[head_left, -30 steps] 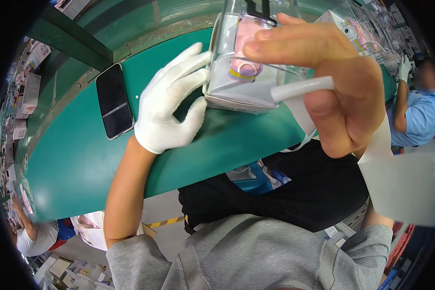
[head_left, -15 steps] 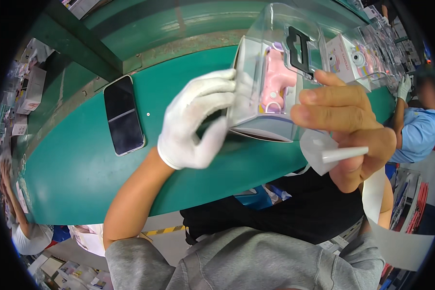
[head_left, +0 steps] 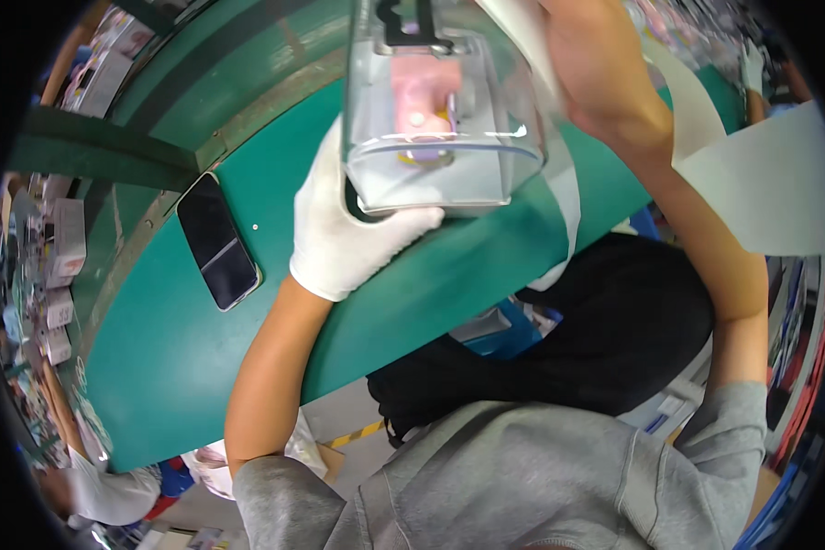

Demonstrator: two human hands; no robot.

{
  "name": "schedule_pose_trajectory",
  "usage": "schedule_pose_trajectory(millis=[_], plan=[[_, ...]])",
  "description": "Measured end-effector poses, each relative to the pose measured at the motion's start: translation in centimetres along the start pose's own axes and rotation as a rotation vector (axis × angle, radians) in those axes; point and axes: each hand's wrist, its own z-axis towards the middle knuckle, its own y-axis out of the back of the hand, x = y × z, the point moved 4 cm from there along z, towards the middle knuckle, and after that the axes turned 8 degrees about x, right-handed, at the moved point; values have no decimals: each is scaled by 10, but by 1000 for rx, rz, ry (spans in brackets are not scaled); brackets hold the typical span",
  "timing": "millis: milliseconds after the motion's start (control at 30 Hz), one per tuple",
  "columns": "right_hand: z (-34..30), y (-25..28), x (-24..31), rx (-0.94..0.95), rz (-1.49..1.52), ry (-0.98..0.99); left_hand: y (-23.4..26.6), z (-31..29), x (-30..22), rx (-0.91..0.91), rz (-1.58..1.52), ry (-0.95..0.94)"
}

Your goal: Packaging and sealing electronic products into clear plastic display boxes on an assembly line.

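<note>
A clear plastic display box (head_left: 518, 151) with a black hang tab (head_left: 411, 26) is tilted up over the green table. Inside it sits a pink toy (head_left: 419, 96) against a white card insert. My left hand (head_left: 335, 225), in a white glove, is closed round the box's left side, its thumb along the lower edge. My bare right hand (head_left: 605, 69) is at the upper right beside the box, fingertips out of view past the top edge. A white strip (head_left: 566, 197) runs from that hand and hangs down, with a wider white piece (head_left: 770, 188) trailing over the right forearm.
A black phone (head_left: 218, 240) lies on the green table (head_left: 170, 367) to the left. A green metal post (head_left: 101, 147) stands at the far left edge. People work on both sides, one with a gloved hand (head_left: 752, 69) at the right. Boxes (head_left: 69, 238) are stacked beyond the post.
The box has shifted left and up, turning its lower end toward me. My left hand now wraps its side. My right hand has moved up, and the white strip has swung up with it.
</note>
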Motion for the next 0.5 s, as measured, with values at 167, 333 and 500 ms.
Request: schedule_pose_trajectory(millis=[167, 333, 500], plan=[[4, 4, -12, 62, -179, 196, 4, -4, 9, 80, 103, 40], [-15, 15, 0, 8, -410, 328, 3, -11, 14, -119, -11, -31], [-20, 37, 12, -47, -452, 283, -15, -21, -13, -34, -62, -164]])
